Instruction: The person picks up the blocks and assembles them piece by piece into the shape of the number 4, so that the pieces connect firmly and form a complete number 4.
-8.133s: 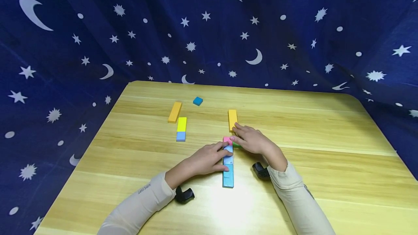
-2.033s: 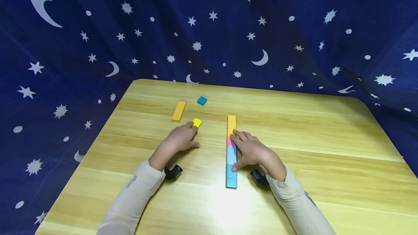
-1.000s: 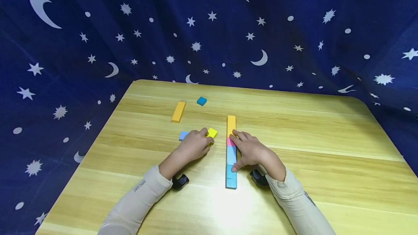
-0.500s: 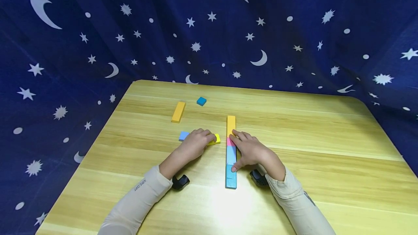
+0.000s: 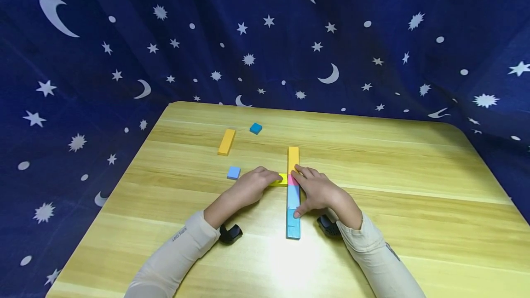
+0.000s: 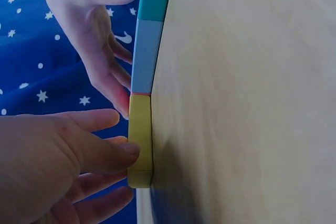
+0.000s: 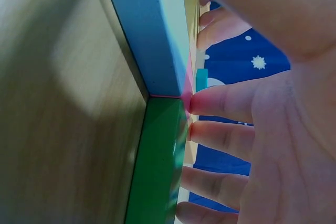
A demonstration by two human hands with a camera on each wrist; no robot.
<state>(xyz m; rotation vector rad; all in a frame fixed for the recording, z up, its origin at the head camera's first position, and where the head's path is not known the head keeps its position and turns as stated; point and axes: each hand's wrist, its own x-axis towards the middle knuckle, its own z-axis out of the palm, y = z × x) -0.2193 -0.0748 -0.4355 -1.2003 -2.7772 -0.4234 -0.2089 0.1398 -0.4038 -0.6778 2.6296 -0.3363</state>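
Pinching left hand (image 5: 253,185): clamped on yellow block (image 5: 283,179), below frame centre, set against pink block (image 5: 291,181).
Right hand (image 5: 320,191): fingers spread apart, rested on pink block.
Dark-blue block (image 5: 256,128): seen at frame centre.

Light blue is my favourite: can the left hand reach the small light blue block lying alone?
Probably yes: the small light blue block lies close beside the left hand, and nothing stands between them. The hand would likely have to leave the yellow block first.
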